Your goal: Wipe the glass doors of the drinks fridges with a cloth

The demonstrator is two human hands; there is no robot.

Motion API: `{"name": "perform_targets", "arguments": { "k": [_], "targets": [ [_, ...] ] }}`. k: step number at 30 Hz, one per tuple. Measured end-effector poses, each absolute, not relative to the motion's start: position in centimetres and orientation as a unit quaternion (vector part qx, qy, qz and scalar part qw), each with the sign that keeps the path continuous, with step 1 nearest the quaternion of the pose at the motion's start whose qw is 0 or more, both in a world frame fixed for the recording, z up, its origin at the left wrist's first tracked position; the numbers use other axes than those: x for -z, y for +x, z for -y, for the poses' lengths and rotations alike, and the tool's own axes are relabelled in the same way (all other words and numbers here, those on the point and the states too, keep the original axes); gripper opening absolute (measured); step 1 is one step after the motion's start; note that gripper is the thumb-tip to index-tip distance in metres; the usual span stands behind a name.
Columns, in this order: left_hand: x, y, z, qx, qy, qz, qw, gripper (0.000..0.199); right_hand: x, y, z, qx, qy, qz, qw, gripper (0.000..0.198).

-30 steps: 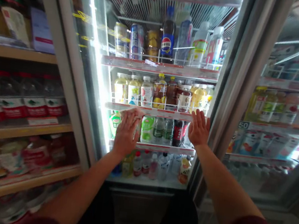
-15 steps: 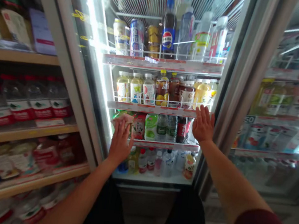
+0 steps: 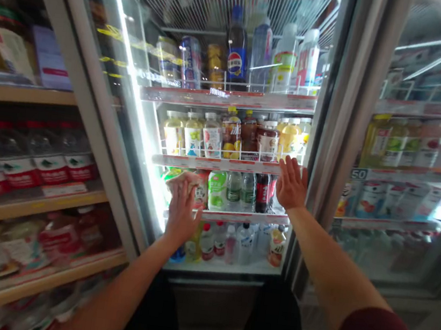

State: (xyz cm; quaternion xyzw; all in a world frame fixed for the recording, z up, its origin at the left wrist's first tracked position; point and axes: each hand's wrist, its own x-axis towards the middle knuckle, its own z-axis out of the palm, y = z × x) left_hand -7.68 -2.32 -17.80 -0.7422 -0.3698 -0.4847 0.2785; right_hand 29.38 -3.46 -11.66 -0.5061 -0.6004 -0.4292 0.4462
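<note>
Under the fingers of my left hand (image 3: 183, 211) is a crumpled pale pinkish cloth (image 3: 182, 180), held flat in front of the lower drink shelf. My right hand (image 3: 292, 184) is spread with its palm forward near the right frame of the lit drinks fridge, by the middle shelf edge (image 3: 224, 164). Both hands appear to rest on the fridge's glass door, though the pane itself is hard to see. Behind the hands stand a green-labelled bottle (image 3: 217, 189), a dark cola bottle (image 3: 262, 193) and several clear bottles. The cloth covers part of the leftmost bottles.
On the left, wooden shelves (image 3: 32, 205) hold red-capped water bottles (image 3: 18, 157) behind a metal frame (image 3: 79, 92). At right, another glass-fronted fridge (image 3: 414, 142) holds drinks. Higher up in the middle fridge are cans and a Pepsi bottle (image 3: 236, 53). My dark-trousered legs show below.
The view has shifted slightly, so the fridge appears a little further left and its upper shelf shows more. My left hand and the cloth have moved slightly relative to the bottles; the right stays spread.
</note>
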Motion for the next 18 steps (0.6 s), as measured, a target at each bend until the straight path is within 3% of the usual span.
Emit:
{"name": "perform_targets", "arguments": {
  "k": [8, 13, 18],
  "targets": [
    [14.9, -3.6, 2.2, 0.529, -0.707, 0.371, 0.287, 0.074, 11.5, 29.4, 3.6, 0.427, -0.513, 0.601, 0.44, 0.055],
    [17.1, -0.7, 4.0, 0.406, -0.799, 0.333, 0.293, 0.072, 11.4, 29.3, 3.7, 0.395, -0.526, 0.615, 0.436, 0.058],
    [10.3, -1.4, 2.4, 0.469, -0.76, 0.335, 0.299, 0.05, 11.3, 29.4, 4.0, 0.386, -0.534, 0.618, 0.429, 0.059]
  ]
}}
